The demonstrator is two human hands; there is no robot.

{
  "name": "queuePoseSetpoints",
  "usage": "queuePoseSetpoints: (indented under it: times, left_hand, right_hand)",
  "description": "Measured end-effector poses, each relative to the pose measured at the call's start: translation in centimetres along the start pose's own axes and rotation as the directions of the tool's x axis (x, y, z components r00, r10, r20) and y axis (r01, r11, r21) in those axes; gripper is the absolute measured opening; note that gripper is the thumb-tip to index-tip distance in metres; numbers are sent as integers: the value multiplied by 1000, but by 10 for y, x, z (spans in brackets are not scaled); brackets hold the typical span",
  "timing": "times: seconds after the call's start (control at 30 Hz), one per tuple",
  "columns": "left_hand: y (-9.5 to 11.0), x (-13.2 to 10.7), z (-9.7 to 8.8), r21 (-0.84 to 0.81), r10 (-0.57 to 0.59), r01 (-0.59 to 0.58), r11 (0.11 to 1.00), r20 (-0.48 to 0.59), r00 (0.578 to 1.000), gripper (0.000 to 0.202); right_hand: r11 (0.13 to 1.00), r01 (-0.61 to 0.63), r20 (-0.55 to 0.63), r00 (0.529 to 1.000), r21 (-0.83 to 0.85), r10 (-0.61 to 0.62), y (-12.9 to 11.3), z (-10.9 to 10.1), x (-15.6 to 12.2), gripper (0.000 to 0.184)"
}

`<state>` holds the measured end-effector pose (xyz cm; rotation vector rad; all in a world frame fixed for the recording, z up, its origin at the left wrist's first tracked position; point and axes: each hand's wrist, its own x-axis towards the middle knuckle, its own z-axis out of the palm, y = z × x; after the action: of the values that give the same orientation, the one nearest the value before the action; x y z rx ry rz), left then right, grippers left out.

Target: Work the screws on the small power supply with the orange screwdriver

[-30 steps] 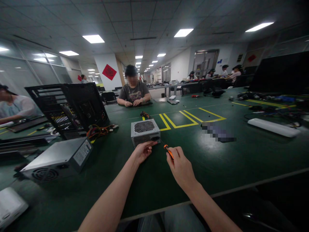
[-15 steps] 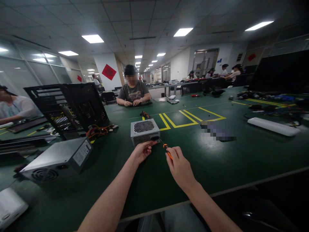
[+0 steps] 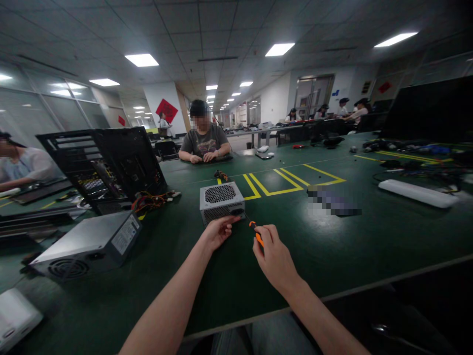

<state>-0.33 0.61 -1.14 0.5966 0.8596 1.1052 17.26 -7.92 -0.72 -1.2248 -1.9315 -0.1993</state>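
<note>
A grey computer power supply (image 3: 221, 199) with a honeycomb grille on top lies on the green table in front of me. My left hand (image 3: 219, 231) is at its near face, fingers bent, with the index finger pressed along the lower edge by the black socket. In my right hand (image 3: 273, 251) is a screwdriver (image 3: 259, 239) with an orange and black handle, gripped between thumb and fingers. Its thin shaft points up and left to the right-hand corner of the power supply's near face. Whether the tip sits in a screw is too small to tell.
Left of my arms stands a second, larger power supply (image 3: 88, 244), with an open black computer case (image 3: 107, 167) behind it. A white bar-shaped object (image 3: 417, 193) and a blurred-out item (image 3: 332, 201) lie to the right. A person (image 3: 204, 138) sits across the table.
The screwdriver's handle has turned a little in my right fingers, showing more orange. My left hand and the power supply hold nearly the same place. A person in the far background has moved right.
</note>
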Motion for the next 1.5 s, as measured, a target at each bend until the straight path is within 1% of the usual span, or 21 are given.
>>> queuePoseSetpoints:
  times: [0.13, 0.4, 0.67, 0.9, 1.03, 1.17, 1.5]
  left_hand:
    - [0, 0, -1, -2, 3, -3, 1000, -4, 1000, 17]
    - [2, -5, 5, -7, -2, 2, 1000, -16, 1000, 15]
    - [2, -4, 4, -10, -8, 7, 1000, -25, 1000, 15]
    - [4, -8, 8, -8, -18, 17, 1000, -29, 999, 13]
    - [4, -8, 8, -1, -15, 15, 1000, -23, 1000, 14]
    - [4, -7, 7, -1, -14, 14, 1000, -28, 1000, 14]
    - [3, -7, 6, -12, -16, 16, 1000, -16, 1000, 14]
  right_hand:
    - [1000, -5, 12, 1000, -24, 5, 0, 0, 0, 19]
    - [1000, -10, 41, 999, -17, 11, 1, 0, -1, 20]
    - [995, -1, 51, 999, -97, 6, 1, -1, 0, 26]
    - [999, 4, 56, 998, -40, -2, 2, 2, -1, 17]
    - [998, 3, 58, 998, -57, 0, 3, 3, -2, 17]
    - [995, -23, 47, 998, -99, 28, 4, 3, -1, 19]
    - [997, -30, 62, 997, -77, 34, 2, 4, -1, 18]
